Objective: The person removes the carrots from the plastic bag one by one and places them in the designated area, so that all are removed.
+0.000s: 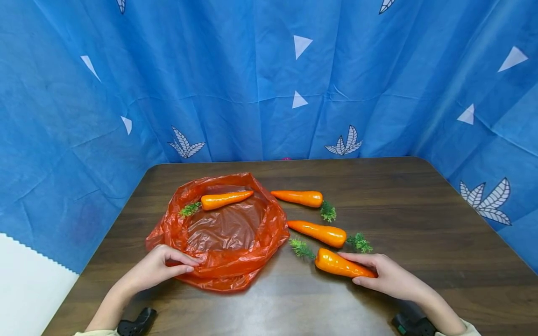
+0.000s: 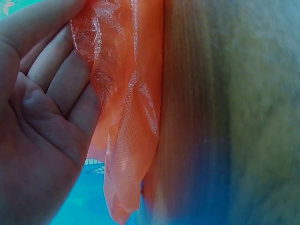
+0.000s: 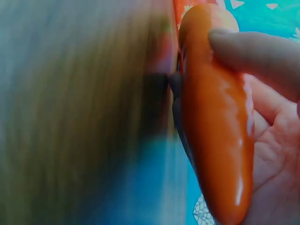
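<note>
A red translucent plastic bag (image 1: 275, 228) lies spread on the table with its mouth facing up. My left hand (image 1: 161, 268) pinches its near left rim between thumb and fingers; the crinkled film (image 2: 133, 103) hangs beside my fingers in the left wrist view. Inside the bag's opening lies an orange carrot (image 1: 222, 200) with its green top to the left. My right hand (image 1: 391, 275) grips another carrot (image 1: 336, 263) by its narrow end, leafy top pointing left toward the bag. In the right wrist view, my thumb lies across this carrot (image 3: 215, 117).
Two more carrots lie right of the bag, the farther one (image 1: 300, 198) and the nearer one (image 1: 321, 233), tips toward the bag. The brown wooden table (image 1: 420, 205) is backed by a blue curtain (image 1: 269, 84). Dark devices sit at both wrists.
</note>
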`<move>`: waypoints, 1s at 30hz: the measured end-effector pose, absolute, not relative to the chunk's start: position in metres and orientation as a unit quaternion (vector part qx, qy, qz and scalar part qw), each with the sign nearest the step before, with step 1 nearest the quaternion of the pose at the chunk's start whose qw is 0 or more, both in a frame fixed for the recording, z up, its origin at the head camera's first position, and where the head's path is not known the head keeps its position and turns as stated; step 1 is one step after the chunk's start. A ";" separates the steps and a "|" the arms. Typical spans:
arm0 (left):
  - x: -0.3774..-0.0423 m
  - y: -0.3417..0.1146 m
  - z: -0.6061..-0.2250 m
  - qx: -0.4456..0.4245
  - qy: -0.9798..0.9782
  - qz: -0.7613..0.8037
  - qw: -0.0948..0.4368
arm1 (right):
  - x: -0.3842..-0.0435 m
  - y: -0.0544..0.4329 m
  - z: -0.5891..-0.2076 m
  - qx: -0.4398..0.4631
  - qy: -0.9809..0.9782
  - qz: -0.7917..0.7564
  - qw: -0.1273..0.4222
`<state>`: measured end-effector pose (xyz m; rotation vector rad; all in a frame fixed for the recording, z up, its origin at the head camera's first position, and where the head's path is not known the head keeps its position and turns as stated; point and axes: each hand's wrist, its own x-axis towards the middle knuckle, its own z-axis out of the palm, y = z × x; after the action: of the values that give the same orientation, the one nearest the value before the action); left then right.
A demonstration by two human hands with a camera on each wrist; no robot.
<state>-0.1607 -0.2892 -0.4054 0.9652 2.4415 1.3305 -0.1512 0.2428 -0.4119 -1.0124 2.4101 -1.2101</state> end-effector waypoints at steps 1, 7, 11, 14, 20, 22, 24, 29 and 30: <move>-0.161 -0.289 -0.405 0.327 0.825 0.451 0.100 | -0.151 0.242 -0.412 -0.351 0.831 -0.413 0.126; -0.161 -0.289 -0.406 0.326 0.823 0.454 0.104 | -0.151 0.238 -0.416 -0.354 0.842 -0.392 0.107; -0.161 -0.289 -0.406 0.321 0.822 0.457 0.110 | -0.152 0.237 -0.418 -0.359 0.853 -0.366 0.092; -0.160 -0.289 -0.406 0.320 0.823 0.456 0.111 | -0.152 0.237 -0.418 -0.361 0.859 -0.353 0.086; -0.160 -0.288 -0.405 0.327 0.825 0.450 0.103 | -0.151 0.235 -0.418 -0.354 0.869 -0.339 0.071; -0.160 -0.288 -0.405 0.326 0.825 0.450 0.104 | -0.150 0.234 -0.418 -0.353 0.872 -0.332 0.064; -0.160 -0.289 -0.405 0.324 0.826 0.448 0.106 | -0.150 0.233 -0.418 -0.352 0.876 -0.325 0.057; -0.161 -0.289 -0.405 0.316 0.831 0.444 0.113 | -0.150 0.232 -0.420 -0.347 0.882 -0.316 0.046; -0.161 -0.289 -0.405 0.316 0.831 0.444 0.112 | -0.150 0.232 -0.420 -0.346 0.883 -0.315 0.044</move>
<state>-0.1606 -0.2891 -0.4047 0.9281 2.4388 1.3026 -0.1501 0.2320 -0.4198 -1.0577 2.6977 -0.9623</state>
